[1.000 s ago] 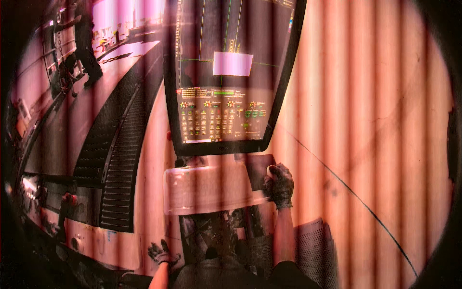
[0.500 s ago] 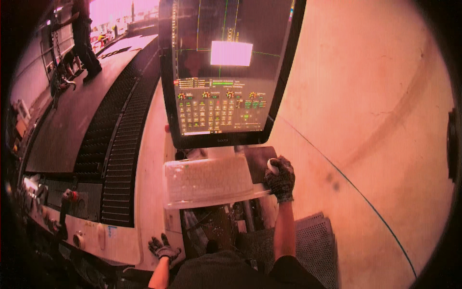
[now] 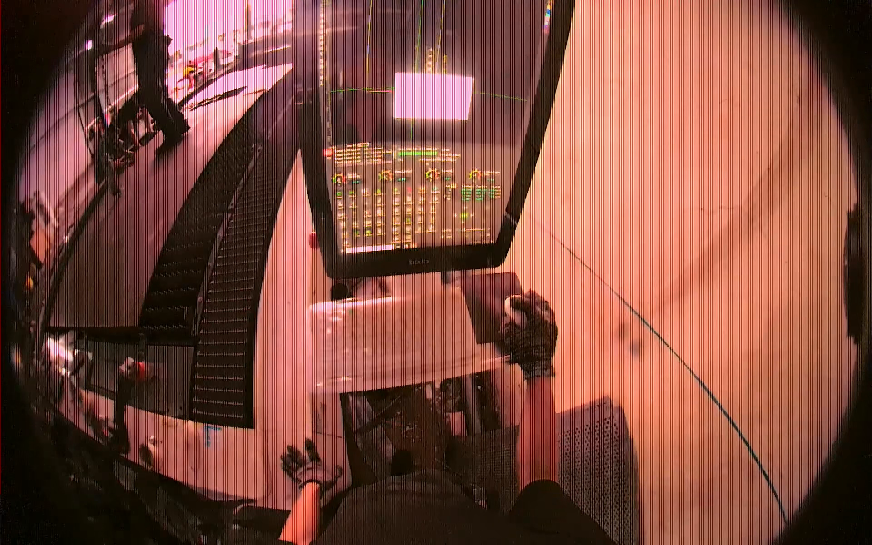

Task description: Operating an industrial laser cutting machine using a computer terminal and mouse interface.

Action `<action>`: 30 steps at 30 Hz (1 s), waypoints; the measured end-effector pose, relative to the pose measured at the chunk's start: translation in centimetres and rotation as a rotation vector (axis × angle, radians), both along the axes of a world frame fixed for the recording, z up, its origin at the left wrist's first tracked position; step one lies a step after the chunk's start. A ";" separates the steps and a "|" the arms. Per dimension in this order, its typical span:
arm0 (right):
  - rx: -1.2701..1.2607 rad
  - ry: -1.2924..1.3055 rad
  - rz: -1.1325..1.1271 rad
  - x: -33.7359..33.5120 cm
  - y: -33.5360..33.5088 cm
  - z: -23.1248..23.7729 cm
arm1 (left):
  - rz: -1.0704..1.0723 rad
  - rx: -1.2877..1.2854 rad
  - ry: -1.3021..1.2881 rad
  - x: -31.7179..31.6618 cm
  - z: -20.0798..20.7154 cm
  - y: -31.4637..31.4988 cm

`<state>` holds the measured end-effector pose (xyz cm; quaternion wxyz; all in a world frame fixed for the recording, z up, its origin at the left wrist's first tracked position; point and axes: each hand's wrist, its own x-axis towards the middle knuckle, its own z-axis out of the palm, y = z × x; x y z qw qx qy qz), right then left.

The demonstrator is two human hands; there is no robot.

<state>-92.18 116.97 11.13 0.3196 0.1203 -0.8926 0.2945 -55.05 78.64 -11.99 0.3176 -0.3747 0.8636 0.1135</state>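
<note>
My right hand (image 3: 532, 334), in a dark patterned glove, is closed over a pale computer mouse (image 3: 517, 307). The mouse rests at the right edge of a dark mouse pad (image 3: 489, 302). Left of the pad lies a keyboard (image 3: 391, 338) under a cloudy, pale cover. A tall touchscreen monitor (image 3: 413, 218) stands just beyond, lit with rows of small icons, thin coloured lines and a bright white rectangle. My left hand (image 3: 312, 467), gloved too, lies with its fingers spread on a pale machine ledge (image 3: 282, 427), holding nothing.
On the left stretches a long machine bed with dark ribbed slats (image 3: 225, 336). A person in dark clothes (image 3: 156, 77) stands at its far end. A perforated metal panel (image 3: 595, 463) is beside my right forearm. A thin cable (image 3: 690, 377) runs across the floor (image 3: 727, 227).
The whole view has shifted very slightly. Both hands keep their places, the right on the mouse and the left on the ledge.
</note>
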 end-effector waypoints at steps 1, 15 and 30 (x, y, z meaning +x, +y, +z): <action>0.059 0.004 -0.026 0.0 0.0 0.0 | -0.019 -0.003 0.009 0.0 0.1 0.0; 0.013 0.010 0.026 0.0 0.1 0.1 | -0.023 0.010 -0.001 -0.1 1.0 0.3; -0.010 0.012 0.032 -0.2 0.0 0.0 | -0.025 -0.021 0.022 -0.1 0.9 0.3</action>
